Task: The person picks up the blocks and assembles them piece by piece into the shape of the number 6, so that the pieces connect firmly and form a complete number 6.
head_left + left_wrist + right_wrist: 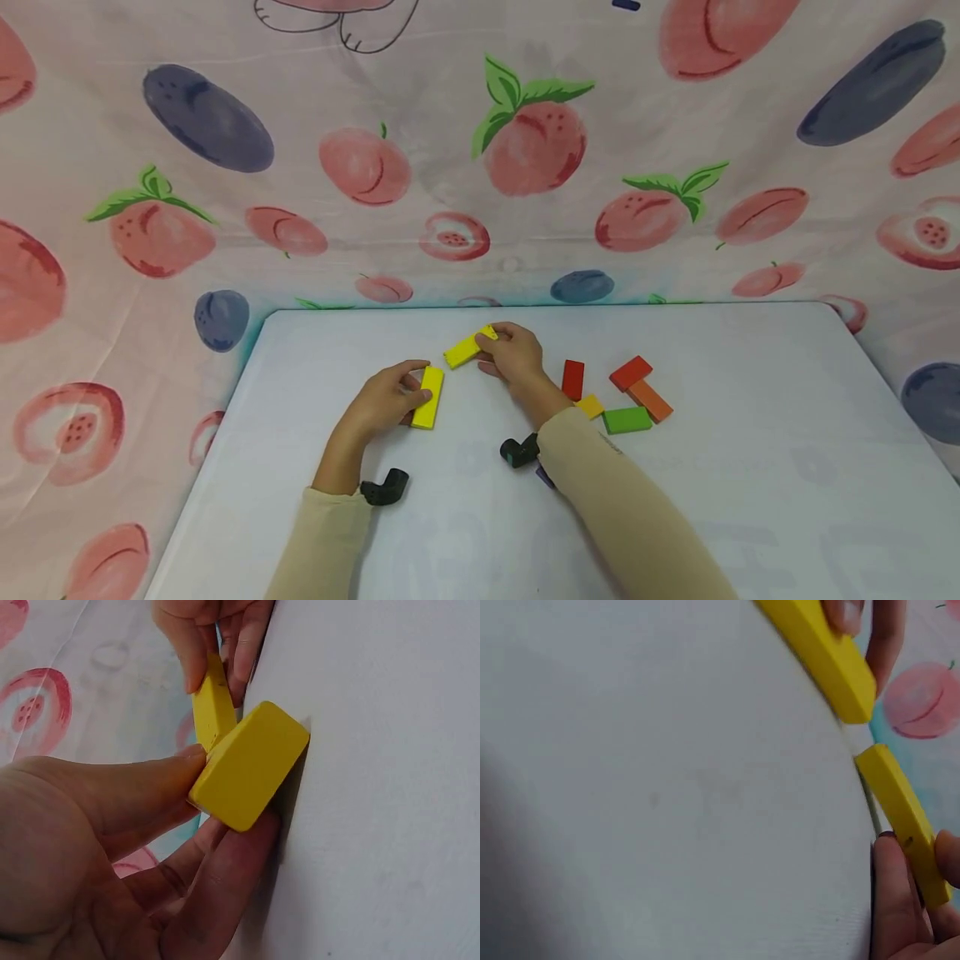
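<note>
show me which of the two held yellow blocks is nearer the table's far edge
The yellow block pinched in the right hand; the other yellow block, in the left hand, is closer to the person.

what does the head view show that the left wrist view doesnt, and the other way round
Only the head view: two red blocks, an orange block, a green block, a partly covered yellow-orange block, two black wrist devices, both sleeves.

Only the left wrist view: no additional object, just a clear close-up of one end face of the left-held yellow block.

Both: the left hand and right hand, each gripping a yellow block, the white tabletop and fruit-print backdrop.
</note>
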Demonstrator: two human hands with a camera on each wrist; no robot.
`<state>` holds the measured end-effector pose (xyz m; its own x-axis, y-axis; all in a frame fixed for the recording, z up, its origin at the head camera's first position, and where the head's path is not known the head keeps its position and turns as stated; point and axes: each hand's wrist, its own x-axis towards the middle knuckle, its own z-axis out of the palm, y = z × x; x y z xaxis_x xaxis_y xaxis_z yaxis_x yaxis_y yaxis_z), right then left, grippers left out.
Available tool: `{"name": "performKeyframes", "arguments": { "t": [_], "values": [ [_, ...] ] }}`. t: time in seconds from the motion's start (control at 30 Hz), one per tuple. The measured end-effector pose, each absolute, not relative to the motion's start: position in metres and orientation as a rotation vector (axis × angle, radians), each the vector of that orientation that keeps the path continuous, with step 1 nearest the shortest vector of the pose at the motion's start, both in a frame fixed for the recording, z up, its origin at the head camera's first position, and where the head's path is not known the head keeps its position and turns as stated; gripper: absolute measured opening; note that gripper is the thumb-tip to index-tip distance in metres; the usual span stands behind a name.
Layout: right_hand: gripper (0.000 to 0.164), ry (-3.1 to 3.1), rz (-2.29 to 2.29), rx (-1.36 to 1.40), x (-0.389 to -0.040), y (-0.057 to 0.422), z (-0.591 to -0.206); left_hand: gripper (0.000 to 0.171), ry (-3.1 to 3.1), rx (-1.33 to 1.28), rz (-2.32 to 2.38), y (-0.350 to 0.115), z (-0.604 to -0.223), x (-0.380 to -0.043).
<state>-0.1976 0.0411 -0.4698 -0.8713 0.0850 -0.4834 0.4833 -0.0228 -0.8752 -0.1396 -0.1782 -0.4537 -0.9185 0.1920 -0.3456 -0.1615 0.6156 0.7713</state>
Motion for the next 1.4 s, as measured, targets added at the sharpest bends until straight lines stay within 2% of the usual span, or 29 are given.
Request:
{"name": "performKeyframes", "arguments": {
  "t": [0.17, 0.53, 0.97, 1.23, 1.4],
  "values": [
    [0.053, 2.099, -1.815, 0.616, -0.2006, 0.0373, -0.4664, 0.050, 2.481, 0.023, 1.182, -0.1767, -0.4544, -0.1392],
    [0.053, 2.142, -1.738, 0.596, -0.2039, 0.0367, -0.4693, 0.048, 2.495, 0.009, 1.116, -0.1790, -0.4554, -0.1407],
    [0.045, 2.250, -1.622, 0.521, -0.2064, 0.0357, -0.4746, 0.046, 2.501, 0.028, 1.086, -0.1806, -0.4561, -0.1393],
    [0.050, 2.271, -1.642, 0.511, -0.2059, 0.0330, -0.4758, 0.064, 2.462, 0.070, 1.089, -0.1829, -0.4559, -0.1412],
    [0.051, 2.240, -1.660, 0.508, -0.2051, 0.0339, -0.4737, 0.064, 2.478, 0.093, 1.069, -0.1820, -0.4564, -0.1411]
  ]
}}
